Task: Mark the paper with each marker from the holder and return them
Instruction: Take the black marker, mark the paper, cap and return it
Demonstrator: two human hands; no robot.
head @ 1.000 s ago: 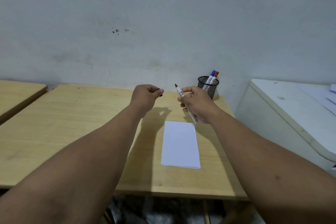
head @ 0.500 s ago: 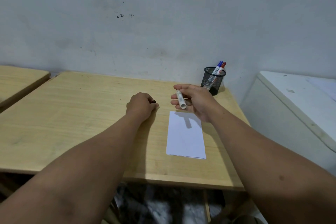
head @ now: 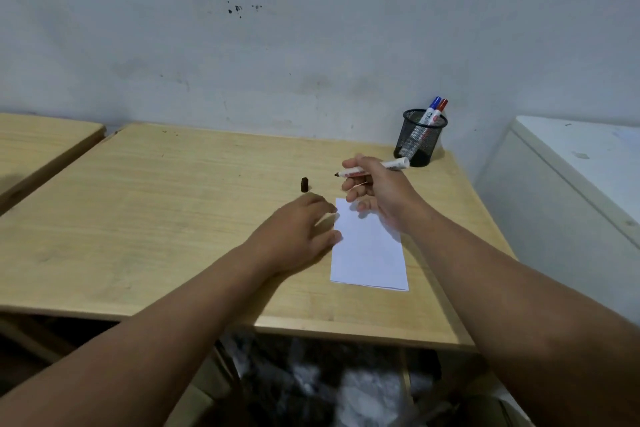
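Note:
A white sheet of paper [head: 370, 253] lies on the wooden desk [head: 138, 211]. My right hand [head: 377, 191] hovers over the paper's far edge, shut on an uncapped white marker [head: 372, 169] held level with its dark tip pointing left. The marker's black cap [head: 304, 184] stands upright on the desk, left of the tip. My left hand [head: 298, 236] rests flat with fingers apart at the paper's left edge, just below the cap, holding nothing. A black mesh holder [head: 419, 139] at the desk's back right contains a blue-capped marker [head: 431, 110] and a red-capped marker [head: 440, 111].
A second wooden desk [head: 41, 146] stands at the left with a narrow gap between. A white cabinet or appliance [head: 568, 177] sits close on the right. A grey wall runs behind. Dark clutter shows under the desk's front edge.
My left hand set the black cap down on the desk, opened, and moved to the paper's left edge. My right hand turned the marker so its tip points left.

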